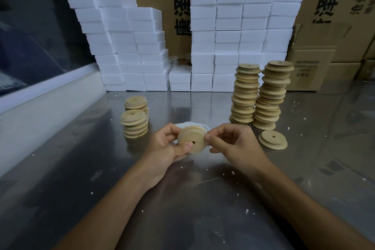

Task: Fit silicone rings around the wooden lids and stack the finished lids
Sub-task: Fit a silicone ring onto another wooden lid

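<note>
Worn on the head; looking forward and down, close over the metal table (284,199); wide-angle; single view.

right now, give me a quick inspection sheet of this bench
surface: shiny metal table, scuffed
job's things: one wooden lid held up, pale silicone ring at its rim; two short lid stacks on the left, two tall lid stacks on the right, single lid lying flat beside them
clutter: white crumbs scattered about
hands: left hand and right hand both pinch the held lid
cables: nothing seen
surroundings: white foam blocks stacked behind, cardboard boxes beyond
</note>
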A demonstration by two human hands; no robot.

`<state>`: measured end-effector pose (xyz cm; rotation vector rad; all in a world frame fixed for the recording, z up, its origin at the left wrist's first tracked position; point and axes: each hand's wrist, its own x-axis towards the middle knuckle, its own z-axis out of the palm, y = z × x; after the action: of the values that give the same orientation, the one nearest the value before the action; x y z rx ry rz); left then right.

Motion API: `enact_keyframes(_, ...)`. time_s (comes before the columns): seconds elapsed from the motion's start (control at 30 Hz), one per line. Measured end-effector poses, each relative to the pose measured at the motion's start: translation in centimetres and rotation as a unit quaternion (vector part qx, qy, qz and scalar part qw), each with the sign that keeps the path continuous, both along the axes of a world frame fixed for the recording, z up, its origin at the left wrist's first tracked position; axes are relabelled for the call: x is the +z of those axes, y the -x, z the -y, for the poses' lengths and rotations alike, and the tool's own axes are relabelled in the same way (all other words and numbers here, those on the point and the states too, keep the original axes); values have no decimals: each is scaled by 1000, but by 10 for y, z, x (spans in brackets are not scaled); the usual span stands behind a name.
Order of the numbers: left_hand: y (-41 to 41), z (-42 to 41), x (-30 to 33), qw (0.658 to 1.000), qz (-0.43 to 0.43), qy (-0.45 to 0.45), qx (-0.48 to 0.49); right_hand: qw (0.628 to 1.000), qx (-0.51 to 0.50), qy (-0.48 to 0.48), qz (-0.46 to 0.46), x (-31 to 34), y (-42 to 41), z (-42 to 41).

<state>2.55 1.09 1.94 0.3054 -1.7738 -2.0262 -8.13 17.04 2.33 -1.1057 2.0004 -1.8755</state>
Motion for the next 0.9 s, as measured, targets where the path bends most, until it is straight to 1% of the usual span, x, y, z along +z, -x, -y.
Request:
enact_keyframes(0.13,1,0,-1,998,-5,-56,-10,1000,13,7,27,1,1,0)
enact_keyframes(0.2,1,1,-1,999,1,-49,-9,1000,9,-6,17,-1,1,0)
enact_keyframes(0.23,0,1,-1,1000,1,-24,-8,1000,4,-18,1,-2,1,0)
enact_keyframes(0.27,0,1,-1,1000,-1,31,0,999,-1,-33,-20,-3,1,0)
enact_keyframes(0.3,0,2,-2,994,-3,111,18,998,-6,-52,-48,-4,1,0)
enact_keyframes(0.37,1,2,-2,962,-3,269,45,989,-9,-90,-114,-4,1,-1)
enact_keyframes(0.4,1,3,-3,950,-6,309,49,985,-12,-101,-140,-4,0,-1)
enact_keyframes(0.43,2,3,-3,947,-8,319,46,982,-15,-106,-157,-3,0,-1)
enact_keyframes(0.53,2,5,-3,960,-1,277,34,978,-15,-103,-179,0,1,-2)
enact_keyframes(0.6,2,5,-3,965,6,260,32,979,-17,-96,-178,1,0,-2)
enact_keyframes(0.77,2,2,-3,983,5,181,28,989,-16,-68,-133,3,-1,-2)
enact_keyframes(0.9,3,0,-5,992,-3,124,30,991,-5,-77,-105,4,-1,-2)
